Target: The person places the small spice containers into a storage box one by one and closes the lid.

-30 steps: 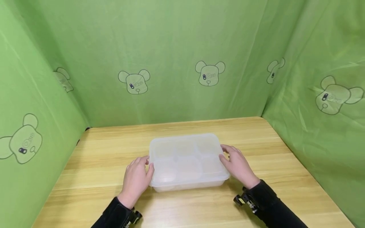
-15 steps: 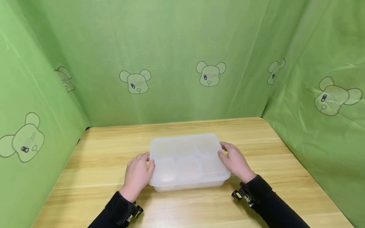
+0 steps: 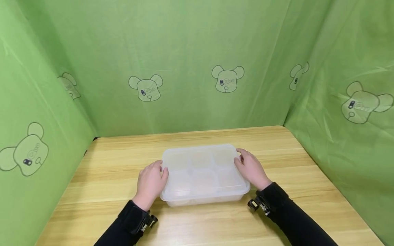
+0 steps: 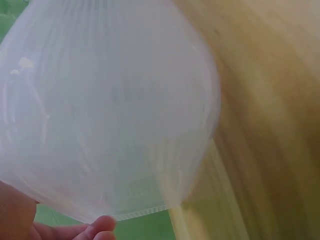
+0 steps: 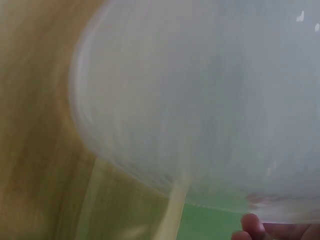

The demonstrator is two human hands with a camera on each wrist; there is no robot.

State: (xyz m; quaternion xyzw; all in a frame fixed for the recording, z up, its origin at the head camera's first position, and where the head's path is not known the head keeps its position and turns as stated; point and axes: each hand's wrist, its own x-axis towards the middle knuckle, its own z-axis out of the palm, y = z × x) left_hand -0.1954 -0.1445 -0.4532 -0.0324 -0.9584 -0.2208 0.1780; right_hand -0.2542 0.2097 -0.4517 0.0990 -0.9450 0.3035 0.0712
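A translucent white plastic storage box [image 3: 204, 201] stands on the wooden table, with its frosted lid [image 3: 200, 171] on top. Faint outlines of several compartments show through the lid. My left hand [image 3: 150, 181] grips the lid's left edge, thumb on top and fingers curled at the side. At the right edge my right hand [image 3: 253, 169] grips the lid the same way. Both wrist views are filled by the blurred translucent plastic; fingertips of the left hand [image 4: 75, 230] and of the right hand [image 5: 270, 231] show at its border. Whether lid and box are apart cannot be told.
The wooden table [image 3: 123, 150] extends around the box on all sides. Green curtains [image 3: 184, 112] with printed bear heads hang at the back, left and right. Dark sleeves with small wrist cameras [image 3: 258, 205] reach in from the front.
Both hands have moved a little farther away from me along the box's sides, toward its back corners. The lid's front right corner has shifted slightly outward; the box base looks unmoved.
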